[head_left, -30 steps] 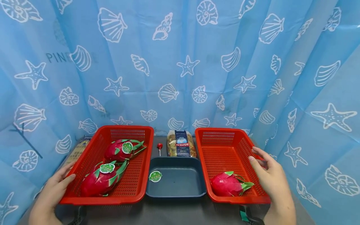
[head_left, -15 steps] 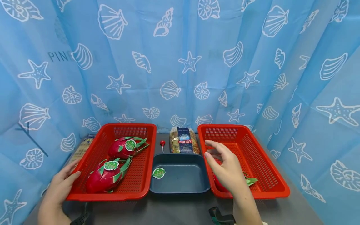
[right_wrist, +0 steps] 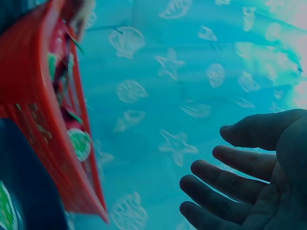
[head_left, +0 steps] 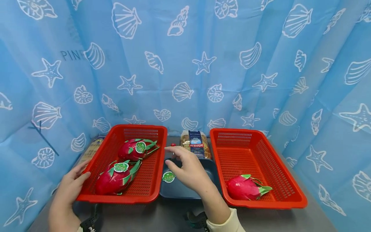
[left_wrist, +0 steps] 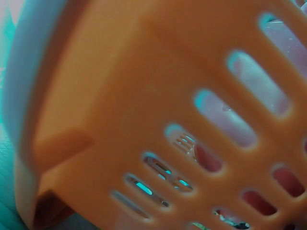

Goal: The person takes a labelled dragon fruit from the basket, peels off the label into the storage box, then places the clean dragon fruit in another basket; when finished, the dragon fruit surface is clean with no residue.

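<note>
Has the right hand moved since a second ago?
Yes, leftward: the right hand went from the outer edge of the right basket to over the dark pan.

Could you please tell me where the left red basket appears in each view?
Head: the left red basket sits left of centre.
Left wrist: its slotted wall fills most of the picture.
Right wrist: at the left, seen end-up.
Shared landmark: dragon fruits inside, probably the reddish patches behind the slots in left wrist.

L hand (head_left: pixel 71 183) at L, fingers fwd; R hand (head_left: pixel 188 167) ctr, fingers loosely extd, thumb apart
</note>
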The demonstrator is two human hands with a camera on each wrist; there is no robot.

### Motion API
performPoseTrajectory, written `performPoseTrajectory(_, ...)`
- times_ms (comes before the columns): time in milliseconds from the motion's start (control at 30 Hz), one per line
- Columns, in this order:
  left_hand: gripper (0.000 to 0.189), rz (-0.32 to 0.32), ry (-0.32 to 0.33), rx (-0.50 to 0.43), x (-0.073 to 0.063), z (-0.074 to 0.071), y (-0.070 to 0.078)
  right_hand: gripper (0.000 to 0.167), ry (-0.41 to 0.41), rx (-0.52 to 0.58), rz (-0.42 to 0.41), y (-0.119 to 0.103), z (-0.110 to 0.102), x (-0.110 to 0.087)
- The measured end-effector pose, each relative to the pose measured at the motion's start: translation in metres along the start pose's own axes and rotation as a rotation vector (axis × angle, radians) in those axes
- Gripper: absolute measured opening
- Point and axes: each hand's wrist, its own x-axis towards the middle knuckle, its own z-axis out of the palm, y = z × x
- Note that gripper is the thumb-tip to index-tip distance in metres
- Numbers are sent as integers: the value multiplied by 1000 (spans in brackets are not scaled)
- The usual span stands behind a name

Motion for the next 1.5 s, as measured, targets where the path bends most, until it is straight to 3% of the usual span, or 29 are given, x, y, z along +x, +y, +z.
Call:
performPoseTrajectory(367, 62, 13, 4, -23, 2, 5, 4, 37, -189, -146, -85, 6, 69, 34)
performPoseTrajectory(667, 61, 14, -15, -54, 1, 9, 6, 41, -376, -386, -90, 9, 124, 47)
performPoseTrajectory(833, 60, 1, 7, -50, 0, 8, 5, 30, -346, -494, -151, 8, 144, 53)
performPoseTrajectory(1067, 61, -9, 8, -55, 0, 5, 4, 8, -271, -512, -114, 6, 153, 57)
performPoseTrajectory(1367, 61, -1, 11, -64, -3, 3, 3, 5, -276, -477, -79, 5, 159, 57)
performPoseTrajectory(1500, 60, 5, 19, -53, -3, 2, 0, 6, -268, -442, -103, 3, 158, 56)
